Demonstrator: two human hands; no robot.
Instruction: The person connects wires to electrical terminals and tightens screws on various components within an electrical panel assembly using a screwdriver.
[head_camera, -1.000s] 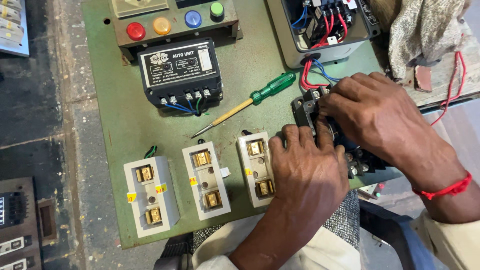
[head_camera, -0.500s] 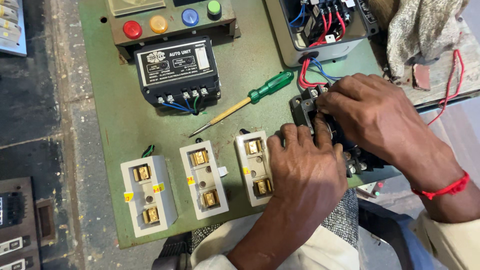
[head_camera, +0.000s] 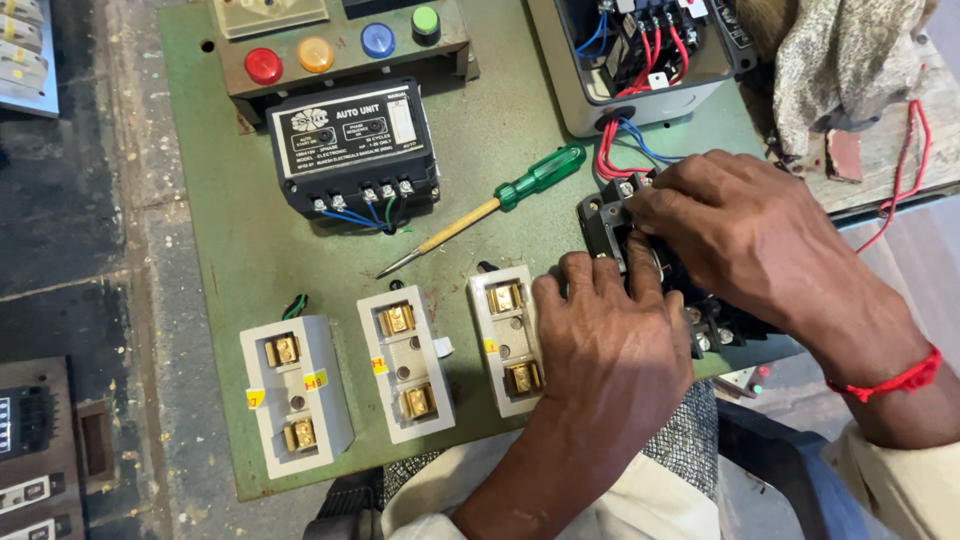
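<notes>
A black contactor block (head_camera: 600, 215) with screw terminals sits at the right edge of a green panel board (head_camera: 240, 240). My right hand (head_camera: 760, 240), a red thread at its wrist, lies over the block's top and grips it. My left hand (head_camera: 610, 350) comes in from below, fingers curled against the block's near side, and partly covers the rightmost of three white fuse holders (head_camera: 505, 335). Red and blue wires (head_camera: 625, 150) run from the block up into a grey open box (head_camera: 590, 95). Most of the block is hidden by my hands.
A green-handled screwdriver (head_camera: 490, 205) lies on the board left of the block. Behind it are a black control unit (head_camera: 355, 145) and a row of coloured push buttons (head_camera: 340, 45). A cloth (head_camera: 850, 60) lies at the far right. Other panels (head_camera: 30, 450) sit on the floor at left.
Both hands stay on the black contactor block with only small finger shifts. The screwdriver and the other parts have not moved.
</notes>
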